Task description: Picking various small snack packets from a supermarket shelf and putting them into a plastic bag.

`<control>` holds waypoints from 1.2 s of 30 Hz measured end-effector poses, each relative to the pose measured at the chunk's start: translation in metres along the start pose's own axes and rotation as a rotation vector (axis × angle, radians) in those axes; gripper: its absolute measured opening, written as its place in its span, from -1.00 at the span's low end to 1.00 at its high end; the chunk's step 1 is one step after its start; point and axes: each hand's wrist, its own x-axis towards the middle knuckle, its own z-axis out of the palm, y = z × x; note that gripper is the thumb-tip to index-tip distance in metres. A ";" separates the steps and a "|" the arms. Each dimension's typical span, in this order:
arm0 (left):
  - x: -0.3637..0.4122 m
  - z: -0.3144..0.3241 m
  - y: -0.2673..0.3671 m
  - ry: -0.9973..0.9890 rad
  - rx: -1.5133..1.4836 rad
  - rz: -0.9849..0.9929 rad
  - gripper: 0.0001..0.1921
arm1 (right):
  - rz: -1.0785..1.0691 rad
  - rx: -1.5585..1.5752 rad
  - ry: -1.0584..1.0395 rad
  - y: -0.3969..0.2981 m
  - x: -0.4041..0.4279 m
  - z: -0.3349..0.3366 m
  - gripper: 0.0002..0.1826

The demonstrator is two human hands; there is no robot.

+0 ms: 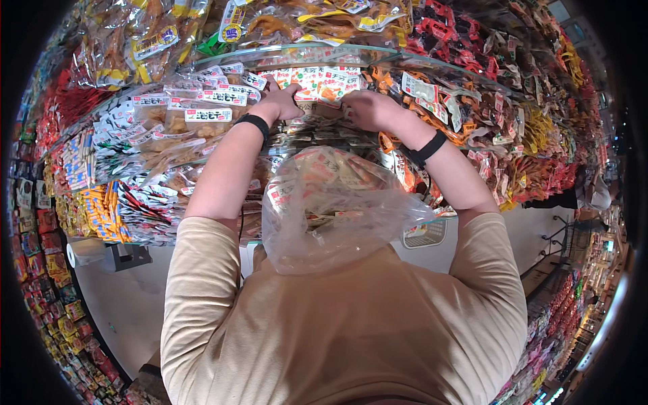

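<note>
White-and-red snack packets (319,86) lie side by side in a compartment of the tiered display. At their left end is my left hand (281,100), fingers spread against the packets, nothing gripped. My right hand (369,109) is by their right end, its fingers curled and slightly blurred; whether it holds a packet cannot be told. A black band circles each wrist. Close below the hands, a translucent plastic bag (334,217) with similar packets inside rests against the lower shelf and my torso.
Clear packs of a fried-looking snack (207,109) lie left of my left hand. Orange and black packets (430,111) fill the right compartment. A glass shelf edge (298,52) runs above the hands. Below the display are a pale basket (426,237) and a white roll (85,252).
</note>
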 end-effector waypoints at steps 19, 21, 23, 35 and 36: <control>-0.008 -0.003 0.007 0.008 -0.012 -0.045 -0.24 | -0.120 0.334 -0.359 -0.010 0.092 0.038 -0.66; -0.006 -0.001 0.004 0.018 -0.038 -0.041 -0.23 | -0.102 0.288 -0.398 -0.015 0.093 0.033 -0.66; -0.008 -0.002 0.004 -0.002 -0.032 -0.021 -0.23 | -0.082 0.241 -0.434 -0.016 0.089 0.028 -0.65; -0.005 -0.002 0.009 -0.014 0.011 -0.025 -0.14 | -0.053 -0.130 -0.365 -0.005 0.050 0.018 -0.62; -0.007 -0.003 0.008 0.000 0.032 -0.023 -0.12 | -0.058 -0.126 -0.384 -0.009 0.050 0.020 -0.64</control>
